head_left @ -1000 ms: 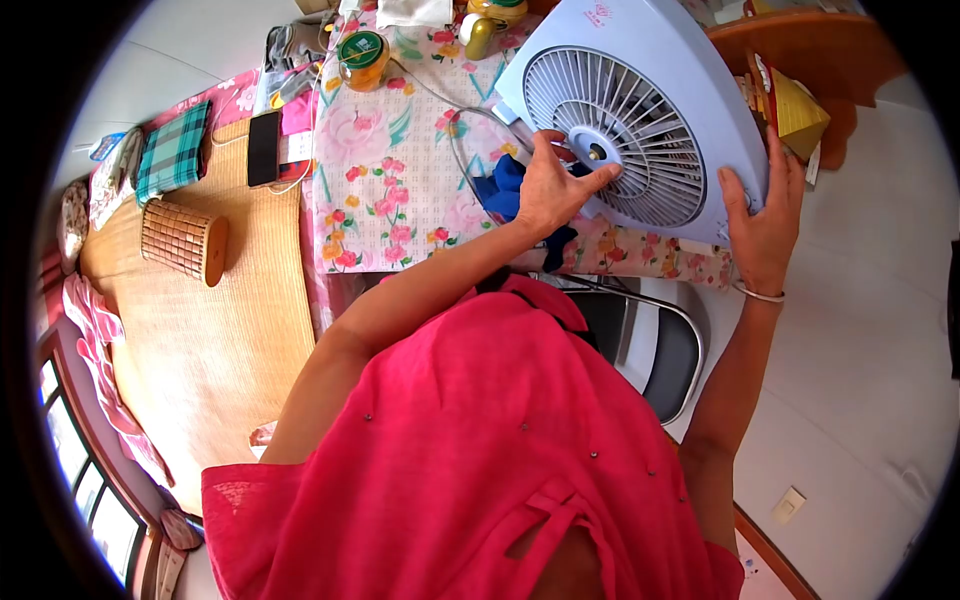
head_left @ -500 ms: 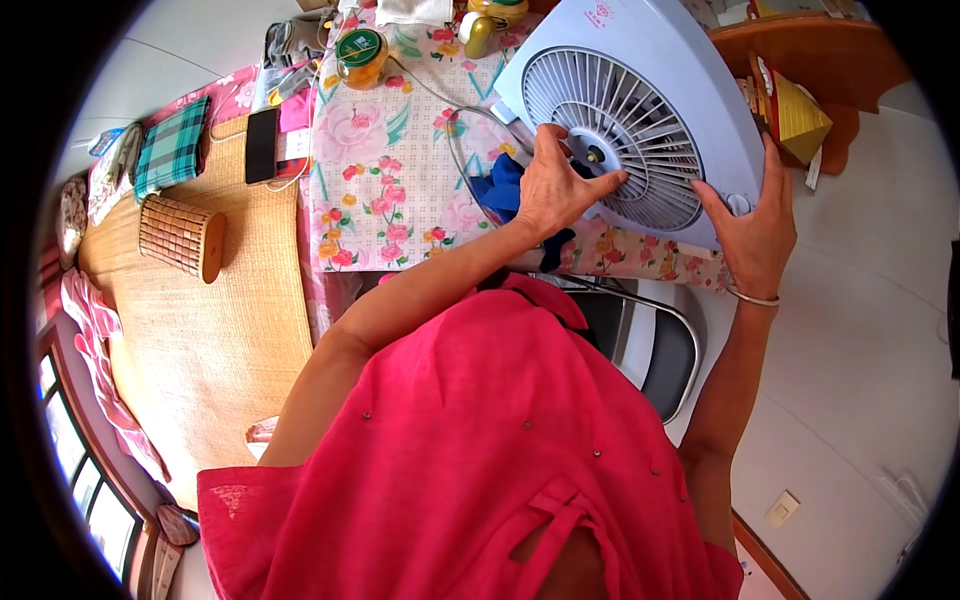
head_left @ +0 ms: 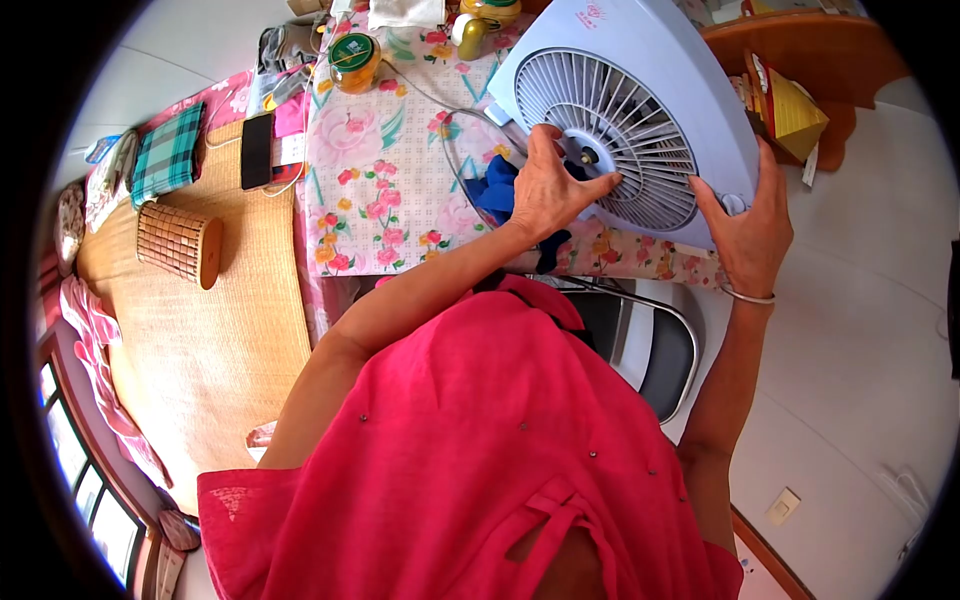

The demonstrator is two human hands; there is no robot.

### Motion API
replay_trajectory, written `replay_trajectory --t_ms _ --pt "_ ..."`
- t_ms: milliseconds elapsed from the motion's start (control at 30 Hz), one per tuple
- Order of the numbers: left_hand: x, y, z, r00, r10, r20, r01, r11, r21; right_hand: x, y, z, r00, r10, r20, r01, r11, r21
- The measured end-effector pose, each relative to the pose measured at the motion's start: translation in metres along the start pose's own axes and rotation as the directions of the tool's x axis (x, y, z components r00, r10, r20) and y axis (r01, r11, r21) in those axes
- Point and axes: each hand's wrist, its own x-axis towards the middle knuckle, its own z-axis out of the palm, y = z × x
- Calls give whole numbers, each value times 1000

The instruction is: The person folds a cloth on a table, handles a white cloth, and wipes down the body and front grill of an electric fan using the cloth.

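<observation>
A light blue box fan (head_left: 690, 110) with a round slatted grille (head_left: 650, 130) stands tilted at the table's right end. A small dark shaft end (head_left: 589, 157) shows at the grille's centre. My left hand (head_left: 545, 190) grips the fan's lower left side, its thumb lying on the slats. At the right edge, my right hand (head_left: 750, 225) clasps the casing beside a round knob (head_left: 734, 204), thumb on the front and fingers round the side. Some of its fingertips are hidden. A crumpled blue cloth (head_left: 492, 188) lies just left of my left hand.
The flowered tablecloth (head_left: 350, 200) carries a green-lidded jar (head_left: 354, 62), a small green bottle (head_left: 469, 38) and a grey cord (head_left: 450, 140). A black phone (head_left: 257, 150) and a woven pillow (head_left: 180, 243) lie on the straw mat (head_left: 220, 340). A metal-framed chair (head_left: 668, 365) stands below the table.
The whole view has shifted slightly. Both hands keep the same hold on the fan, and I see no clear movement of the fan itself.
</observation>
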Motion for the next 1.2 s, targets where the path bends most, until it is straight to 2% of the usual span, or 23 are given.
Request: replay_trajectory --t_ms 500,600,700,1000,1200 --pt "0 2 -3 999 19 26 -21 998 52 0 1 2 1000 16 6 -16 999 -45" --pt "0 3 -4 1000 7 30 -9 998 65 0 0 -2 999 -38 -5 37 989 -141" --pt "0 4 -5 999 30 21 -32 998 63 3 -7 -2 997 -73 -18 70 989 -133" --pt "-2 2 -3 999 34 13 -35 997 73 2 -11 -1 1000 -14 -9 13 996 -91" --pt "-5 -8 -15 999 -9 34 12 997 -81 1 -13 -1 1000 9 -12 -10 997 -82"
